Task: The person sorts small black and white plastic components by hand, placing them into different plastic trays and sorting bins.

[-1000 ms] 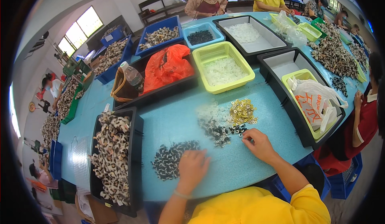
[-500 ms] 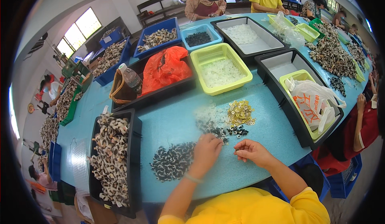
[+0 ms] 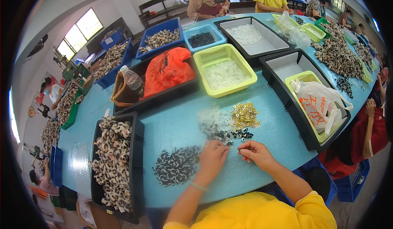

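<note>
My left hand (image 3: 212,158) rests low over the blue table (image 3: 176,122), at the near edge of a heap of small black parts (image 3: 217,134). Its fingers are pinched together, and what they hold, if anything, is hidden. A little to the right, my right hand (image 3: 257,153) pinches a tiny dark piece between thumb and forefinger; its kind is too small to tell. Yellow ring-shaped pieces (image 3: 245,114), clear whitish pieces (image 3: 211,116) and black rings (image 3: 243,134) lie beyond the hands. Beside my left wrist spreads a pile of black-and-white small parts (image 3: 176,165).
A black crate of beige-and-dark parts (image 3: 140,171) stands at the left. Farther off are a yellow basket (image 3: 198,75), a tray (image 3: 118,109) with a red bag (image 3: 170,71) and a bottle (image 3: 133,79), and a black tray (image 3: 286,91) at the right. Other people sit around the table.
My left hand has shifted slightly nearer to me and right, and its fingertips now sit closer to my right hand's. The right hand stays nearly in place, still pinching.
</note>
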Demonstrator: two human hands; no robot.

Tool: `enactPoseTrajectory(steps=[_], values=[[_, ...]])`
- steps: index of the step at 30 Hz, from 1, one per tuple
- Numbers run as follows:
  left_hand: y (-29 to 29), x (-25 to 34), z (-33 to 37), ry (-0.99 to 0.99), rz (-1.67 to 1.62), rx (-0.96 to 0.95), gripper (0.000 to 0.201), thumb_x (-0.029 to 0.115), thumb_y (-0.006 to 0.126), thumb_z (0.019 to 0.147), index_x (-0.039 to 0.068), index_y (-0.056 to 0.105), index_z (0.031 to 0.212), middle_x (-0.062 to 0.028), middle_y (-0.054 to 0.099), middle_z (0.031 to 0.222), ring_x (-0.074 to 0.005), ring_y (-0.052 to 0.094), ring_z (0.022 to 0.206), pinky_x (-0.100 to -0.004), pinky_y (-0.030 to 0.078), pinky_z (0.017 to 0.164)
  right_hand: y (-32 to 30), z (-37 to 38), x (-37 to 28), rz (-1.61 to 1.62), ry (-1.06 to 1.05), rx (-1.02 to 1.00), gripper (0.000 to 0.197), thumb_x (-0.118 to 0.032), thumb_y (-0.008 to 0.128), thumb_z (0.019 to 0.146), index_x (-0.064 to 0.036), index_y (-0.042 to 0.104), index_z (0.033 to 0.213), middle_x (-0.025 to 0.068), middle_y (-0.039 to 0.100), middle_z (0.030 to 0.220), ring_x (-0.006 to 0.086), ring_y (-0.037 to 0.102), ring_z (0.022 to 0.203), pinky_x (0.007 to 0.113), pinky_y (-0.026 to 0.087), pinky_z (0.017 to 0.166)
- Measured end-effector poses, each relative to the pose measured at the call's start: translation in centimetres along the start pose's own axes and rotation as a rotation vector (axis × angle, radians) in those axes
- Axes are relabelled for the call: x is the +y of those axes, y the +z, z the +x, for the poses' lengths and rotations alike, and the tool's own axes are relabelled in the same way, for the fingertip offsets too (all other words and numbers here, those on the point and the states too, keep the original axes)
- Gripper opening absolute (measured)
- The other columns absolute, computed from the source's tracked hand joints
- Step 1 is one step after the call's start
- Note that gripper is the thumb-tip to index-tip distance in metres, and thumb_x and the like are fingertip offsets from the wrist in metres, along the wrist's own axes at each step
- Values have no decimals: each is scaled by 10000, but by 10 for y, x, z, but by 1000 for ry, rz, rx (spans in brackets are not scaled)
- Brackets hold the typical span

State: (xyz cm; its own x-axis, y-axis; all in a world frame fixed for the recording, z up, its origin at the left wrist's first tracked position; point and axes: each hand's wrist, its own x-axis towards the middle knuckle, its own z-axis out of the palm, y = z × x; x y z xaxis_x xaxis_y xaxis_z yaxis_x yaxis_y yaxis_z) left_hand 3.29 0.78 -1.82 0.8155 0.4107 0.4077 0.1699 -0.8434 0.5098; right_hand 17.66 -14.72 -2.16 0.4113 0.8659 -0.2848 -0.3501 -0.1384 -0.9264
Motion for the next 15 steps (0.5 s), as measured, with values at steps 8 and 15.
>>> enactPoseTrajectory(steps=[8,15], values=[[0,-5,-12,-91,-91,137,117,82,696,830,61,679,944,-114,644,922,-312,602,878,-396,495,765,6,5,-1,-139,1,-25,161,-125,638,950,-38,629,1085,13,667,922,65,608,761,220,479,620],[-10,3,-19,-442,-423,91,131,102,686,849,51,684,970,-134,647,937,-306,611,885,-388,495,773,12,6,-2,-160,0,-44,157,-131,642,949,-40,626,1075,3,659,890,64,611,760,223,478,616]])
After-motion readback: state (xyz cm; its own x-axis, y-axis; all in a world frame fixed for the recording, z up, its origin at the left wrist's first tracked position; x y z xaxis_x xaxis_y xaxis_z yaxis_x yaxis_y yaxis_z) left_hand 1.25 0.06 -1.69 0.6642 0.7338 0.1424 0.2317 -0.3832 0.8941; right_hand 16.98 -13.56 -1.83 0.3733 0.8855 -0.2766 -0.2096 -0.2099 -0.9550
